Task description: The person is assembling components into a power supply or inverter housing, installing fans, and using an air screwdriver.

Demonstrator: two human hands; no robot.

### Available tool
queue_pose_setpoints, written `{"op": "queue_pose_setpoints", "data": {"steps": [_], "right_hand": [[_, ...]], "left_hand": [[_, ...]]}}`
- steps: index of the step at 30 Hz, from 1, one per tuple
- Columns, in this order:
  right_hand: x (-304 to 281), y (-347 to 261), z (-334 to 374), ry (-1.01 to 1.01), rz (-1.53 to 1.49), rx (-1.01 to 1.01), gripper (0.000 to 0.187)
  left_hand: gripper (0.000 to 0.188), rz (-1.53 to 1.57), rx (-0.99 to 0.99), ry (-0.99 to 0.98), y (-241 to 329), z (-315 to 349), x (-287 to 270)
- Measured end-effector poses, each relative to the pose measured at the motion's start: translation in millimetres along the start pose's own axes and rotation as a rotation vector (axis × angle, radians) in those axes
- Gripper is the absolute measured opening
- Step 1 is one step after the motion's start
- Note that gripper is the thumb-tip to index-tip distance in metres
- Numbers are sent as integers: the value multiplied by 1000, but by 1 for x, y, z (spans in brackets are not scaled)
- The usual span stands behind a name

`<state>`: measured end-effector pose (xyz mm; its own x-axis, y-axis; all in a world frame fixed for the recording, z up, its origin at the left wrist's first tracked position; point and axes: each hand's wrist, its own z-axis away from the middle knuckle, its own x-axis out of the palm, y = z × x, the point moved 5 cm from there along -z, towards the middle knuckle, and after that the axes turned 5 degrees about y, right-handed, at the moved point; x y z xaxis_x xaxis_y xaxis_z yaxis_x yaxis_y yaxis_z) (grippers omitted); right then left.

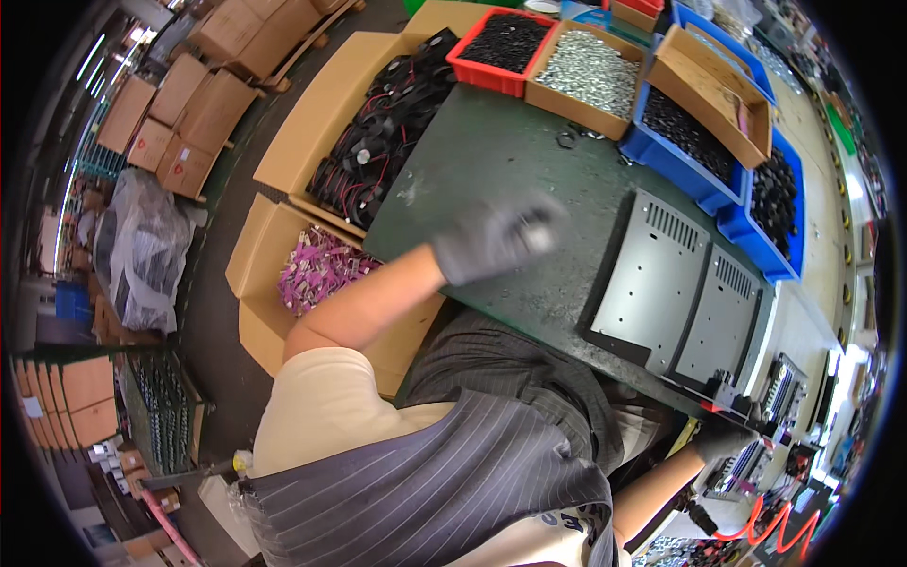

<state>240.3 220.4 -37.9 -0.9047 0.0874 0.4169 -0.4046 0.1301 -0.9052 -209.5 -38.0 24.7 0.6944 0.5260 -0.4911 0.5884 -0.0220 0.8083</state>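
Observation:
My left hand (pixel 496 236), in a grey glove, is over the green-topped table (pixel 463 156), smeared by motion. Its fingers look curled round something small, dark and silvery that I cannot make out. Far to the right, my gloved right hand (pixel 723 440) is low beside the table's corner, next to a small black fitting (pixel 723 389). Its fingers are partly hidden, so their grip does not show. Two grey metal panels (pixel 652 283) (pixel 723 317) with slots and holes lie side by side on the table's right part, between my hands.
Left of the table, open cartons hold black fans with red wires (pixel 378 142) and purple-and-white connectors (pixel 321 269). Along the far edge stand a red bin (pixel 487 77), a carton of silver fasteners (pixel 586 71) and blue bins (pixel 685 180). A coiled red hose (pixel 770 529) hangs lower right.

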Motion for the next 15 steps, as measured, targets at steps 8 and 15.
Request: {"op": "queue_pose_setpoints", "data": {"steps": [8,15], "right_hand": [[-15,5,0,93,87,-53,48],[-51,14,-32,-19,125,-71,51]], "left_hand": [[71,-669,-771,489,-167,103,-202],[66,-498,-918,159,-198,143,-169]]}}
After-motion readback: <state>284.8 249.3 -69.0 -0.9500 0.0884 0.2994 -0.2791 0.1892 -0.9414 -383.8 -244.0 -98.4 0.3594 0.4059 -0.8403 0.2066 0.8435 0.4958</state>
